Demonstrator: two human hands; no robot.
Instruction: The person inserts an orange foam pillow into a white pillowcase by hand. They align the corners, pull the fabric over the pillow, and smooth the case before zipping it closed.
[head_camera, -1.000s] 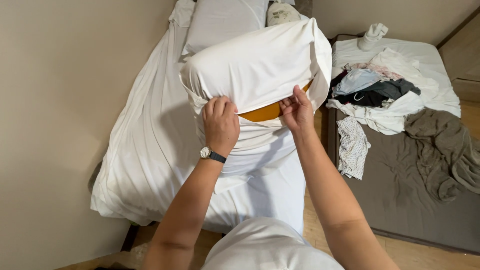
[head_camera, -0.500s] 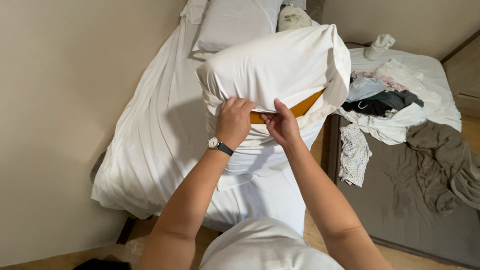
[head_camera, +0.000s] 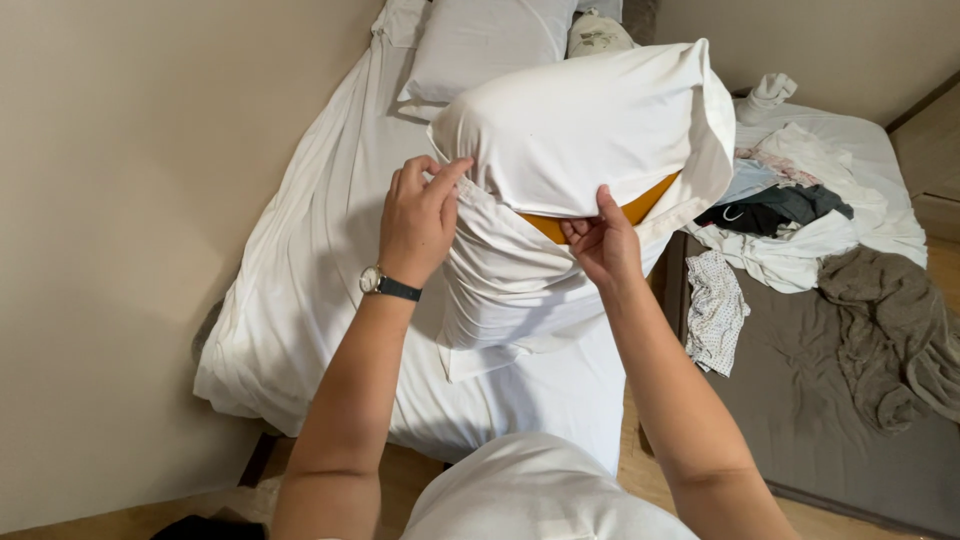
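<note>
I hold a pillow in a white pillowcase (head_camera: 590, 130) up over the bed. An orange strip of the pillow (head_camera: 640, 208) shows at the case's open edge. My left hand (head_camera: 420, 215), with a dark wristwatch, pinches the pillowcase fabric at the left corner of the opening. My right hand (head_camera: 600, 240) grips the lower flap of the case just under the orange strip. The loose end of the case (head_camera: 510, 300) hangs down between my forearms.
A bed with a white sheet (head_camera: 310, 270) runs along the beige wall on the left, with a second pillow (head_camera: 480, 40) at its head. To the right, a grey mattress (head_camera: 800, 400) carries a pile of clothes (head_camera: 790, 210) and a grey-brown garment (head_camera: 890, 330).
My hands have moved apart: the left went up to the case's left corner, the right stayed under the orange strip. The pillow sits higher and further right.
</note>
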